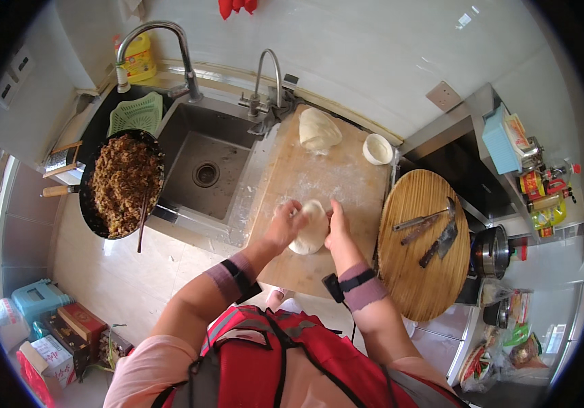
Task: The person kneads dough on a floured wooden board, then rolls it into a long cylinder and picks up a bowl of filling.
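A smooth oval piece of dough (310,229) lies on the floured wooden board (353,178) in front of me. At its left edge is my left hand (285,224), slightly blurred, with fingers curled loosely over the side. My right hand (338,224) stands on edge along the dough's right side, thumb side up, fingers pointing away from me. Whether either palm presses on the dough is hard to see. A larger lump of dough (319,129) rests at the far end of the board, beside a small white bowl (377,149) holding something pale.
Left of the board is a steel sink (210,168); beyond it, a black pan (84,204) of chopped filling with chopsticks (143,224). To the right, a round slatted wooden board (424,296) carries a cleaver (447,238) and other utensils. A pot (491,252) stands farther right.
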`<state>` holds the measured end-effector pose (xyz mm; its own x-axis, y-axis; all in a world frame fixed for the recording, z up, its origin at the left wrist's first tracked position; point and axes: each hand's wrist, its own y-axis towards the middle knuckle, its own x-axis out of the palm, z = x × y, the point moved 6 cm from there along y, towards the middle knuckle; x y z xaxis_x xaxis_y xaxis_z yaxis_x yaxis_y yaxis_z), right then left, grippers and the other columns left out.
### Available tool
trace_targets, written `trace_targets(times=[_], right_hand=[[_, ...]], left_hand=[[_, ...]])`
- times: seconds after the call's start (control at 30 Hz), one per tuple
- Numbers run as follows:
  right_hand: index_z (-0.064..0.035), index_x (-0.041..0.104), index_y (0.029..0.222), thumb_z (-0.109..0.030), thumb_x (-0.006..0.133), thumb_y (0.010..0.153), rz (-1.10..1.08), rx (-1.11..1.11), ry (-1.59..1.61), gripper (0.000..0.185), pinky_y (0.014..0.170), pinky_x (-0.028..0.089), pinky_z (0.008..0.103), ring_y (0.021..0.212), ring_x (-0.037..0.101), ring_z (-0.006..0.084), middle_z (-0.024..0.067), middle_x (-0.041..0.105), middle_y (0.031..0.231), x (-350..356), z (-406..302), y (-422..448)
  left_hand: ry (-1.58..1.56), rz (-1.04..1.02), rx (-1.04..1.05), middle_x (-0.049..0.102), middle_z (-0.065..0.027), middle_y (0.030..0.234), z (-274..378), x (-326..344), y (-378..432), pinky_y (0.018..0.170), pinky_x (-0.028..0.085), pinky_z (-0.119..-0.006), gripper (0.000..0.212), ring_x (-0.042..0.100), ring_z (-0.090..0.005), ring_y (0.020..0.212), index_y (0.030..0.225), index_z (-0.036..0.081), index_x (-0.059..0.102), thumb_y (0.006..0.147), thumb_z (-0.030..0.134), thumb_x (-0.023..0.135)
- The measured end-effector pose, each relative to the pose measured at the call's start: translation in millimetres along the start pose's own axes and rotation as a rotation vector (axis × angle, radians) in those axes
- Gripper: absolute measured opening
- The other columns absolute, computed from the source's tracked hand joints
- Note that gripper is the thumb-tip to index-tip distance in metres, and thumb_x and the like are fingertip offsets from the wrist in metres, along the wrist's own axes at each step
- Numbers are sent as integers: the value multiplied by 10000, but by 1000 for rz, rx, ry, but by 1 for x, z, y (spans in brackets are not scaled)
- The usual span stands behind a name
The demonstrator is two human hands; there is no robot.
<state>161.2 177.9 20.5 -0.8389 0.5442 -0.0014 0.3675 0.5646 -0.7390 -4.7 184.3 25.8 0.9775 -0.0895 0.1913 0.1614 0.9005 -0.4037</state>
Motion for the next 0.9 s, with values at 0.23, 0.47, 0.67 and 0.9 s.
trace_targets(times=[0.23,0.47,0.67,0.9], right_hand=[[-34,601,1049,-278,494,925,176,-1099,-849,294,822,450,481,939,574,379,176,621,1010,-4,10,-69],[-96,602,1050,-270,486,925,463,-1230,-1173,244,810,437,462,930,569,339,144,611,975,26,-2,-24],[-120,610,954,-270,459,924,562,-1069,-1302,215,807,429,469,952,558,330,116,592,974,57,-36,8],[-86,630,732,-355,475,913,675,-1164,-1141,360,752,447,466,811,600,324,115,638,838,51,-52,26]], left_hand=[[580,-152,559,522,-151,1018,10,19,-45,834,447,-413,277,520,-362,953,926,93,551,723,109,739],[669,19,345,514,-194,1120,1,-4,-25,892,466,-443,471,546,-398,1054,1168,82,510,737,85,699],[544,-6,313,482,-237,1188,-11,-24,-24,866,490,-424,646,557,-393,1025,1339,56,413,752,78,683],[582,-10,311,499,-232,1205,-26,-20,0,893,480,-388,615,572,-369,1037,1357,14,427,832,220,672]])
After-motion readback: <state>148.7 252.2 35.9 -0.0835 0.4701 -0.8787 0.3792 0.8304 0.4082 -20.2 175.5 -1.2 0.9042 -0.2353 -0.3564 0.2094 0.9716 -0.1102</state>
